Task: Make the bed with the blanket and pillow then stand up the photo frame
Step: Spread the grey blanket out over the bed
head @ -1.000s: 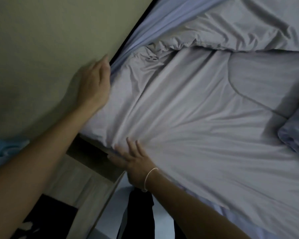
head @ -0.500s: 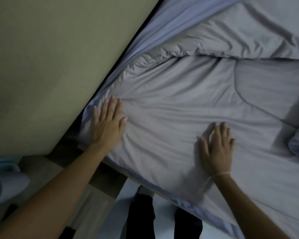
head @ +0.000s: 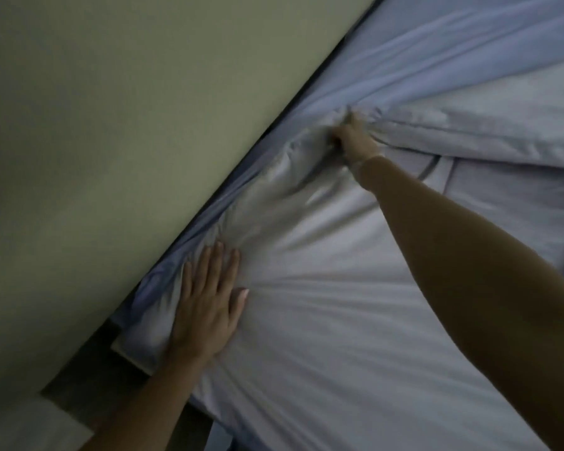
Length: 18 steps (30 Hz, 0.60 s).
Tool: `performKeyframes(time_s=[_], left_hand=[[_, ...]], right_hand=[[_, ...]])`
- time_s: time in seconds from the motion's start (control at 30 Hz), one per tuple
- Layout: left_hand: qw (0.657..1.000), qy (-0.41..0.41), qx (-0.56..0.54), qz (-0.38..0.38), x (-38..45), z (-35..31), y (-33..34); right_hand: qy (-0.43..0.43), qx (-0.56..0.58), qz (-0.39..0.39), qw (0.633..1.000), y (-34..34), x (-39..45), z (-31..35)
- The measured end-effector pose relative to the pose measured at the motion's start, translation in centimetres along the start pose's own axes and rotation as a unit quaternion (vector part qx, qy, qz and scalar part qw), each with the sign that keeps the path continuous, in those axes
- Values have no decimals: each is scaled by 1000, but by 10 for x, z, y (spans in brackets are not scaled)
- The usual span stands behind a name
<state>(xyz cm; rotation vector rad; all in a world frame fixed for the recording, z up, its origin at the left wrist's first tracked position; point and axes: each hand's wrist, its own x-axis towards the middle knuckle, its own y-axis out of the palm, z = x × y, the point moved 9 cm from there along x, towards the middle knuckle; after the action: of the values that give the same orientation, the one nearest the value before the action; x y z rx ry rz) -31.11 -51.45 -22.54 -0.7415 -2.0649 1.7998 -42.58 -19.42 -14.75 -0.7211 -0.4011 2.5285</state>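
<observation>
blanket being squared along the wall edge

the person was in the blanket step of the job. the grey blanket (head: pixel 355 304) lay spread over the bed (head: pixel 437 43), its wall-side border bunched up where the mattress met the wall (head: pixel 111 125). the bluish sheet showed bare beyond it, toward the far end of the bed.

the left hand (head: pixel 209 304) lay flat near the bed's near corner by the wall, fingers straight and spread, pressing the cloth down, with creases fanning out from under it. the right hand (head: pixel 352 135) was stretched well forward along the wall edge, arm nearly straight, fingers curled into the rumpled border of the blanket, gripping a fold of it. the thumb side was hidden in the cloth, so i couldn't see how deep the hold went.

to my eye the next move called for drawing that bunched border taut along the wall edge while the left hand pinned the corner, then smoothing the creases between the two hands. pulling too hard might drag the sheet along with it.

no pillow or photo frame was in sight from where i stood, so both seemed left for later.
</observation>
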Motion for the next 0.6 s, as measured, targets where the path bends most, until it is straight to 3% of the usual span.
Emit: performKeyframes(time_s=[0.07,0.1,0.17,0.27,0.33,0.43,0.6], left_hand=[[1000,-2,-6,-10,1,2,2],[1000,-2,-9,-13,1,3,3],[1000,2,-14,-15,2,1,4],[1000,3,-11,-17,2,1,6],[1000,4,-10,-16,3,2,6],[1000,9,-8,-20,3,0,4],[1000,-12,-1,-25,-5,0,-6]], right_hand=[[11,-55,129,990,53,3,23],[17,-60,147,987,67,5,26],[-62,-158,137,976,74,6,33],[-160,-200,-10,967,26,-5,13],[-183,-336,-78,921,5,-20,-22],[-192,-477,-46,856,27,-57,-86],[-297,-452,21,841,91,-176,-124]])
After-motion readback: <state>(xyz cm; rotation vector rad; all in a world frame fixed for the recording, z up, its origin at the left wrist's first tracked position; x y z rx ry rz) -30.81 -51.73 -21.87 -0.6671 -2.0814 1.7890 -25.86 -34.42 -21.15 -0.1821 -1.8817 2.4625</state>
